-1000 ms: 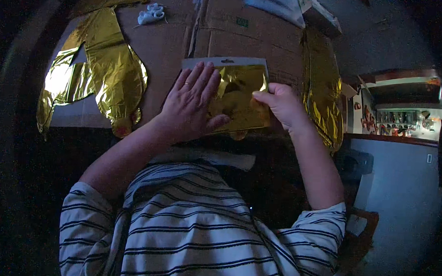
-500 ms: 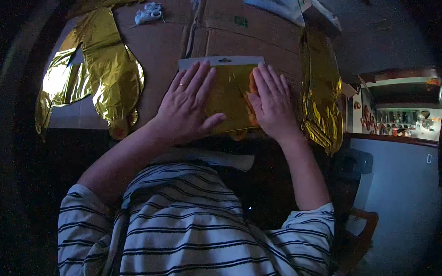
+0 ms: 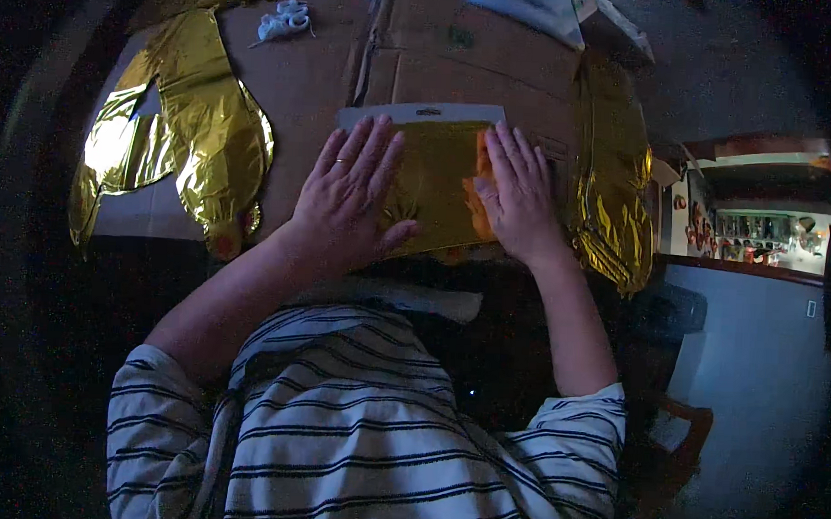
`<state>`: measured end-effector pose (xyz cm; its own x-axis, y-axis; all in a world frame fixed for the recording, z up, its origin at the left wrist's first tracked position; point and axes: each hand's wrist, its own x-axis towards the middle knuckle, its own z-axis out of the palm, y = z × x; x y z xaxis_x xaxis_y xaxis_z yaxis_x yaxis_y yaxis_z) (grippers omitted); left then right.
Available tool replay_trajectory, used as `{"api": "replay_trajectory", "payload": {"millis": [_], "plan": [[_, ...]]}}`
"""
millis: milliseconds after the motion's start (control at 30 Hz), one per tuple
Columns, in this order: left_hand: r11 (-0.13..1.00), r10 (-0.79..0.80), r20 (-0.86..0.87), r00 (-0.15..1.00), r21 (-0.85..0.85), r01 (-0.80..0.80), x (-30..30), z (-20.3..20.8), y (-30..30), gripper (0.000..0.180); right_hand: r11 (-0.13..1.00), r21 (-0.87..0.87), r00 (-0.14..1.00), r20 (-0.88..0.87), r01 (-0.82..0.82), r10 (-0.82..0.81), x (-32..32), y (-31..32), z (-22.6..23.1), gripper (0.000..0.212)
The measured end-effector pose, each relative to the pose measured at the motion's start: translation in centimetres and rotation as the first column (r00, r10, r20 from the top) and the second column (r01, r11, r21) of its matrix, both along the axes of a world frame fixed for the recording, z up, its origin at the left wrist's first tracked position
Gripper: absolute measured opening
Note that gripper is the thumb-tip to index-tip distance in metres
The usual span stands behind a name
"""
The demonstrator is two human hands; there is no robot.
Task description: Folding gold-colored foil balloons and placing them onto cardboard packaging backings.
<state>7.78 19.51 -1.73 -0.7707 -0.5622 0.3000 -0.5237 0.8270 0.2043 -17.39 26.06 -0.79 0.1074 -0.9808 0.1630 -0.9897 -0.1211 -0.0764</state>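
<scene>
A flat packet [image 3: 437,169] with golden contents and a pale top strip with a hang hole lies on the cardboard before me. My left hand [image 3: 349,189] rests flat over its left side, fingers stretched toward the top strip and thumb out to the right. Over the right edge lies my right hand [image 3: 523,195], palm down, its fingers straight. Something orange [image 3: 482,193] shows beside that hand's thumb. Neither hand grips anything. The packet's side edges are partly hidden under my hands.
Gold foil balloons, uninflated, lie at the left [image 3: 200,133] and at the right [image 3: 610,193]. A small bundle of white cord [image 3: 285,22] sits at the far left of the cardboard [image 3: 303,82]. Clear plastic wrapping [image 3: 534,12] lies at the far right. A wooden chair [image 3: 688,443] stands at the lower right.
Both hands stay flat on the packet, with my right hand shifted very slightly to the right. The view itself has moved a little.
</scene>
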Motion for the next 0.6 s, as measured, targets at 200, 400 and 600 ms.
{"api": "replay_trajectory", "payload": {"millis": [200,400,600], "plan": [[0.999,0.015,0.063,0.998,0.034,-0.017,-0.1,0.4,0.0,0.088,0.993,-0.014,0.993,0.008,-0.121,0.121,0.8,-0.5,1.1,0.063],[1.0,-0.011,0.018,1.0,0.009,0.011,-0.1,0.0,-0.2,0.089,0.991,-0.014,0.991,-0.022,-0.135,0.134,0.2,-0.7,-0.3,0.065],[0.996,-0.045,-0.039,0.998,0.081,0.048,1.3,1.0,-0.6,0.081,0.992,-0.021,0.991,-0.04,-0.128,0.127,0.6,-0.6,-0.4,0.064]]}}
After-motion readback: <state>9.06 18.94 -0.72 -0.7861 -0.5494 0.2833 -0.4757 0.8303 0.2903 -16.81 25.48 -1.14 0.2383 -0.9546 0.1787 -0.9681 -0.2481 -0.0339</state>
